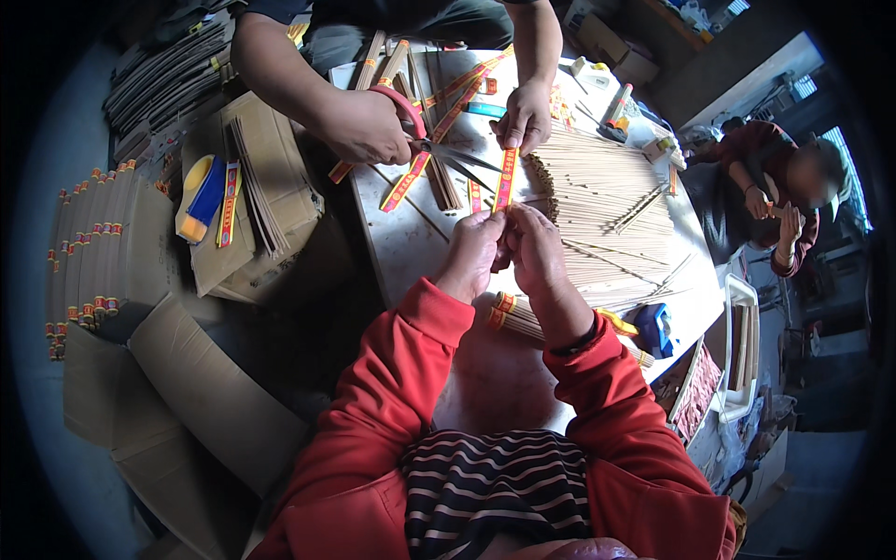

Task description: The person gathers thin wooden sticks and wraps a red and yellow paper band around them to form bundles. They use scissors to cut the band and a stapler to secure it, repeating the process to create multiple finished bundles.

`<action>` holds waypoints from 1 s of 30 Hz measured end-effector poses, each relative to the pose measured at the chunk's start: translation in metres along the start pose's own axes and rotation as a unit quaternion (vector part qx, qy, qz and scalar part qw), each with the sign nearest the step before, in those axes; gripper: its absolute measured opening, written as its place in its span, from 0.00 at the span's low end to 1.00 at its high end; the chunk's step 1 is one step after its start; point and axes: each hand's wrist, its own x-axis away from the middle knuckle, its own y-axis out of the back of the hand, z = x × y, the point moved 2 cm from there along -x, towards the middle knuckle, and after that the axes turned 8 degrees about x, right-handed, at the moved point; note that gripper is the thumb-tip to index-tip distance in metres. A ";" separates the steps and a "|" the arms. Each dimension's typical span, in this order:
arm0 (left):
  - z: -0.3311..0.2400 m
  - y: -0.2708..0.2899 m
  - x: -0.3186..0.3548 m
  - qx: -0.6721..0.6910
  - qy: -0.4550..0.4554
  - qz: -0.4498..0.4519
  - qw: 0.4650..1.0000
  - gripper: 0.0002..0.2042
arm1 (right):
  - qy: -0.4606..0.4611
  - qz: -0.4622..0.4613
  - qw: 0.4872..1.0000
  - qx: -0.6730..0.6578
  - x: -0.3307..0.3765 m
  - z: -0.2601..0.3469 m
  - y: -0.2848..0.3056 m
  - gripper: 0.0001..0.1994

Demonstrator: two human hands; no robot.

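My left hand (474,250) and my right hand (538,245) meet above the white table, their fingers pinched together at the lower end of a red-and-yellow printed paper strip (505,185). A co-worker's hand (526,114) across the table grips the strip's upper end. The co-worker's other hand (366,129) holds red-handled scissors (411,114), with their open blades beside the strip. Just below my hands, partly hidden by my right wrist, lies a bundle of incense sticks (518,315) with a red-and-yellow band.
Loose incense sticks (607,191) spread across the right of the table. A blue tape dispenser (653,329) sits at its right edge. Cardboard boxes (201,373) stand at left, one bearing a blue-and-yellow tape dispenser (203,198). Another person (770,187) works at far right.
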 end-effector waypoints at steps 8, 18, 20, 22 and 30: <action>-0.001 0.006 -0.001 0.008 0.028 0.014 0.999 0.07 | 0.307 -0.104 0.828 0.457 -0.003 0.017 0.015 0.10; -0.003 0.006 -0.003 0.017 0.014 -0.007 1.000 0.09 | 0.153 -0.043 0.952 0.262 0.002 0.002 0.005 0.09; -0.003 0.008 -0.005 0.016 0.003 -0.018 1.000 0.09 | 0.068 0.022 0.976 0.206 0.002 -0.002 0.003 0.09; -0.003 0.006 -0.005 0.025 0.006 -0.022 0.999 0.08 | 0.020 0.024 0.990 0.140 0.007 0.002 -0.004 0.10; -0.003 0.010 -0.008 0.014 0.003 0.022 1.000 0.04 | -0.020 0.056 0.998 0.033 -0.001 -0.005 -0.003 0.09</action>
